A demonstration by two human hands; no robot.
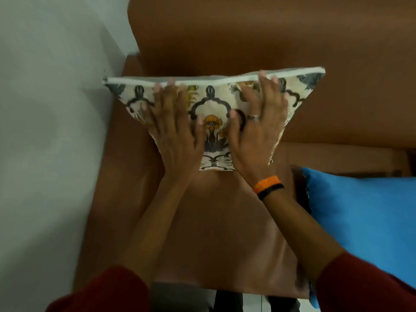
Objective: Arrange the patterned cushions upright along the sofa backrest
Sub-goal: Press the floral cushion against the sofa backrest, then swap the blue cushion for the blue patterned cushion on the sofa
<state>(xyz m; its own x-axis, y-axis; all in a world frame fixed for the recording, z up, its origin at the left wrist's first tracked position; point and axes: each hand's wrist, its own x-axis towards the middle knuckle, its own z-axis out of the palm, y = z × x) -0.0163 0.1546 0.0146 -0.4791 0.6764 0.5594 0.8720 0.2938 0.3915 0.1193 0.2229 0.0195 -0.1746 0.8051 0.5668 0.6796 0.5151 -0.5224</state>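
- Head view: the left hand (173, 131) and right hand (256, 131) lie flat, fingers spread, on the front face of the patterned cushion (211, 122), pinching nothing.
- The cushion stands upright under both palms, against the brown sofa backrest (247, 37) behind them.
- A blue cushion (364, 221) lies on the seat, right of the right wrist.

Both arms reach forward and down from dark red sleeves, forearms bare; the left hand (174, 129) lies flat, palm away, fingers spread and pointing up, thumb angled toward the other hand; the right hand (258, 129) mirrors it, fingers splayed, thumb turned inward, a ring on one finger; its wrist carries an orange band and a black band side by side.
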